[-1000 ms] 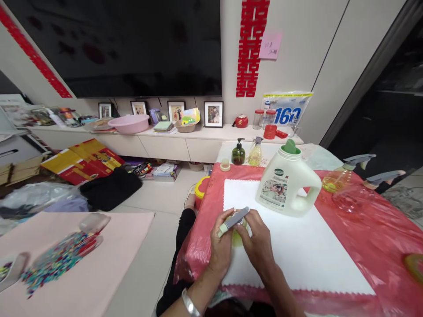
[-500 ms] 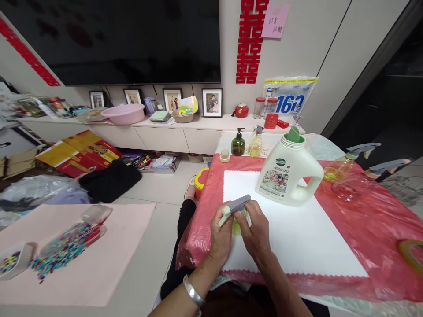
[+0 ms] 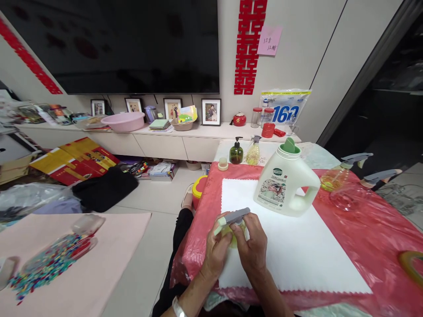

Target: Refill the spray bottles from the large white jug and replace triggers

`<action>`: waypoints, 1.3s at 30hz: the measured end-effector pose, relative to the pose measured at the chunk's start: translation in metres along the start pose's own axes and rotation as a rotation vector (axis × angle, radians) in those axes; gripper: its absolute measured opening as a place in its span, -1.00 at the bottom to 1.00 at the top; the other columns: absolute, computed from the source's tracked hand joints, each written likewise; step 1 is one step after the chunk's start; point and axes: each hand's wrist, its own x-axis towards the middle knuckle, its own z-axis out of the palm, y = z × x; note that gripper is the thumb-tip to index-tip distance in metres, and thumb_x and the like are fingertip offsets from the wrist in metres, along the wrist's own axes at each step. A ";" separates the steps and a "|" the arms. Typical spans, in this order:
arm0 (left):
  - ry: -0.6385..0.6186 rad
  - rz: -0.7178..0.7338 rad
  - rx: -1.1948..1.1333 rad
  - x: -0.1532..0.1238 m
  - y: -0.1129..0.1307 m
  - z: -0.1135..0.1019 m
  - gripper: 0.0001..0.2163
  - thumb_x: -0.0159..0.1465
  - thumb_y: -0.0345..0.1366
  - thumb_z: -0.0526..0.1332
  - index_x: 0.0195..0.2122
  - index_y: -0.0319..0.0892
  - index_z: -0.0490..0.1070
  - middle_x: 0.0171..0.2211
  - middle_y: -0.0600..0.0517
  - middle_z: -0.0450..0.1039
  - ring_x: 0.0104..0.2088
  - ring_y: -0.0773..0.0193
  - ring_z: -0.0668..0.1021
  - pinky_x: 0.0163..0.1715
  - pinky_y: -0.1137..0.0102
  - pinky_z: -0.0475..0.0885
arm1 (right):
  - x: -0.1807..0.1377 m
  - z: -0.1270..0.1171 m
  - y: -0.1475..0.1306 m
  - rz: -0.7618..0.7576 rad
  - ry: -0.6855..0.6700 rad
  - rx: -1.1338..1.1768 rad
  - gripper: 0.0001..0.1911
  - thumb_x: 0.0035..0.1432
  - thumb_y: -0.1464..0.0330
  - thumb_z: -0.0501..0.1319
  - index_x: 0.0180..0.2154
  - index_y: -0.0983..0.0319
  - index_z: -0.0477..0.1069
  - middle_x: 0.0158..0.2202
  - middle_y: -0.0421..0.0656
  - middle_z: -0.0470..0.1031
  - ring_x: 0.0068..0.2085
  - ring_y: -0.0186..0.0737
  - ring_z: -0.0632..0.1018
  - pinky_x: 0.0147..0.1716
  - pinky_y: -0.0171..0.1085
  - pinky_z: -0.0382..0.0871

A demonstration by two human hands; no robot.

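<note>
Both hands are closed around a small spray bottle (image 3: pixel 233 216) with a grey and pale green trigger head and yellowish liquid inside. My left hand (image 3: pixel 216 246) wraps the bottle's body from the left, mostly hiding it. On the other side, my right hand (image 3: pixel 253 242) grips near the collar under the spray head, thumb and fingers pressed in. Beneath them lies a white sheet (image 3: pixel 297 255) with a scalloped edge. A large cream detergent jug (image 3: pixel 287 180) stands on the sheet's far part, a green cap (image 3: pixel 288 145) tilted in its mouth.
Red plastic (image 3: pixel 346 246) covers the table. Behind stand a green pump bottle (image 3: pixel 236 152), another spray bottle (image 3: pixel 254 152) and a clear cap (image 3: pixel 223 164). Two spray bottles, one yellow (image 3: pixel 337 176), one clear (image 3: pixel 352 196), stand right, near a tape roll (image 3: pixel 411 266). Colourful beads (image 3: pixel 49 262) cover a pink board left.
The view has tilted up slightly, so everything sits lower in the picture. Both hands still hold the spray bottle, with its head turned a little.
</note>
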 end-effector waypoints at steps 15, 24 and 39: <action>0.153 -0.148 -0.081 0.005 0.026 0.036 -0.58 -0.07 -0.08 0.57 -0.27 -0.24 0.63 -0.29 -0.13 0.70 -0.21 0.00 0.71 -0.07 0.17 0.60 | -0.005 0.011 0.002 -0.003 0.128 -0.030 -0.88 0.34 0.42 0.11 -0.12 0.26 0.37 -0.17 -0.12 0.41 -0.17 -0.29 0.47 -0.22 -0.34 0.41; 0.162 -0.099 -0.054 0.008 0.025 0.031 -0.55 -0.03 -0.02 0.55 -0.19 -0.19 0.62 -0.20 -0.11 0.70 -0.14 0.03 0.69 -0.03 0.19 0.56 | 0.000 -0.013 -0.003 0.036 -0.162 0.154 -0.77 0.51 0.37 0.01 -0.01 0.24 0.41 -0.08 -0.12 0.39 -0.08 -0.36 0.48 -0.13 -0.44 0.46; 0.217 -0.078 -0.077 0.009 0.015 0.030 -0.59 -0.04 -0.02 0.56 -0.26 -0.19 0.64 -0.31 -0.04 0.68 -0.30 0.20 0.67 -0.21 0.36 0.55 | 0.002 -0.013 0.010 -0.010 -0.137 0.179 -0.79 0.51 0.38 0.07 -0.02 0.24 0.46 -0.03 -0.11 0.40 0.01 -0.36 0.48 -0.01 -0.43 0.41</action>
